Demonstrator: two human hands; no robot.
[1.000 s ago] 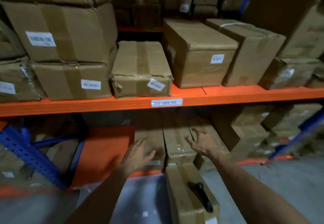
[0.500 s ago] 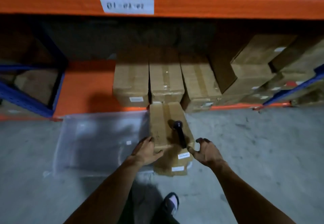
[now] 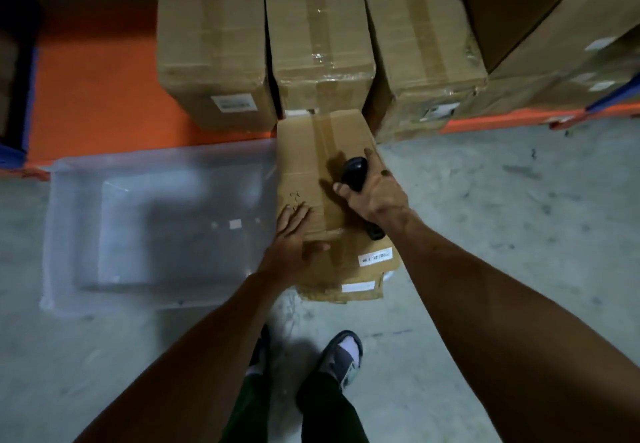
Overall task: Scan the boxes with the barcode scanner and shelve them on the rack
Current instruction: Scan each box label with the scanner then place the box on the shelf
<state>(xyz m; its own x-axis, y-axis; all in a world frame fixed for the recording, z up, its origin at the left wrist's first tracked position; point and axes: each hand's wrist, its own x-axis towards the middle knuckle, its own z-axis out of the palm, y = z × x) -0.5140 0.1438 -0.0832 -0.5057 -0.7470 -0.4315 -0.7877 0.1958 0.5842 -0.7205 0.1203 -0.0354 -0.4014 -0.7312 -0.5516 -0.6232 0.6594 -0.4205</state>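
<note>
Box (image 3: 304,165) under fingers: matt brown cardboard w/ glossy tape strip. Scanner (image 3: 355,170) in fingers: smooth black plastic. Bin (image 3: 69,200) left of fingers: translucent plastic. Floor (image 3: 502,217): rough concrete.

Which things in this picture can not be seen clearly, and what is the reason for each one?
- Barcode scanner, head view: the right hand grips its middle, so the trigger is hidden.
- Label on the top box: print too small to read.
- Lower box in the stack: covered by the top box.
- Left hand rests on the top box and hides that corner.
</note>
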